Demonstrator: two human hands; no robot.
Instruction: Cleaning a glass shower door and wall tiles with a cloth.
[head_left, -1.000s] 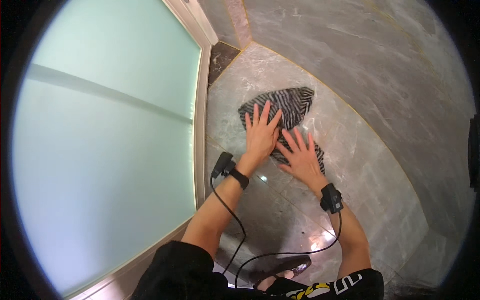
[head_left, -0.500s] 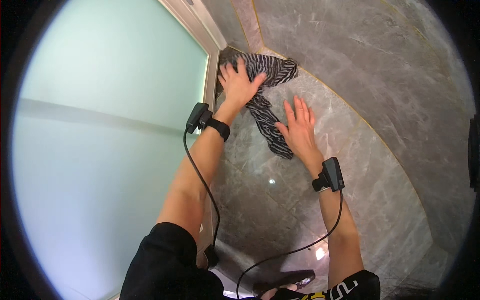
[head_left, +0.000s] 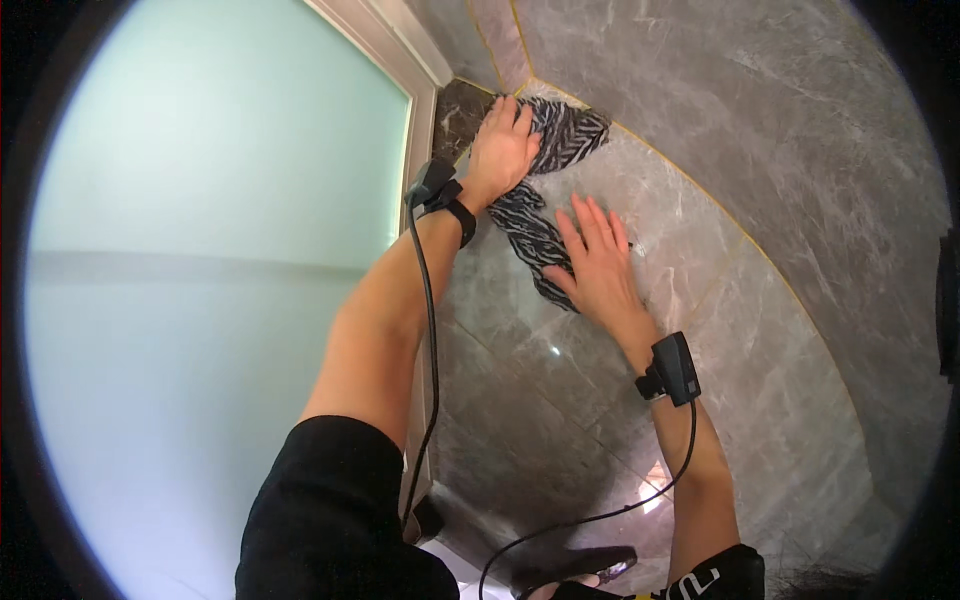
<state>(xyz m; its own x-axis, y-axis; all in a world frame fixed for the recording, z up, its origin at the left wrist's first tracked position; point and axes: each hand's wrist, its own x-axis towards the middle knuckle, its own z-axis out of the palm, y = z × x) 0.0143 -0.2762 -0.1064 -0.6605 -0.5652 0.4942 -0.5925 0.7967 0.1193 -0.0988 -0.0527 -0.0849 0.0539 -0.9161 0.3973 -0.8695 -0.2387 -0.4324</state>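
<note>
A black-and-white zebra-striped cloth (head_left: 570,137) lies crumpled on the grey tiled floor near the corner, one strip of it trailing toward me. My left hand (head_left: 500,150) rests palm down on its far part, the fingers laid over the fabric and fairly close together. Beside the trailing end, my right hand (head_left: 600,265) is open with its fingers stretched out. Its thumb is at the edge of the cloth, and whether it presses on the fabric I cannot tell. Both wrists wear black straps with small dark boxes and cables.
To the left stands a frosted glass door (head_left: 220,300) in a pale frame (head_left: 421,130). A grey marbled wall (head_left: 760,130) rises on the far and right side, edged by a yellow line. A dark shoe (head_left: 590,565) shows at the bottom, near the hanging cable (head_left: 560,523).
My left hand has slid right, away from the door frame, shifting the far part of the cloth with it and baring dark tile. Its fingers are closer together. The right hand has barely moved.
</note>
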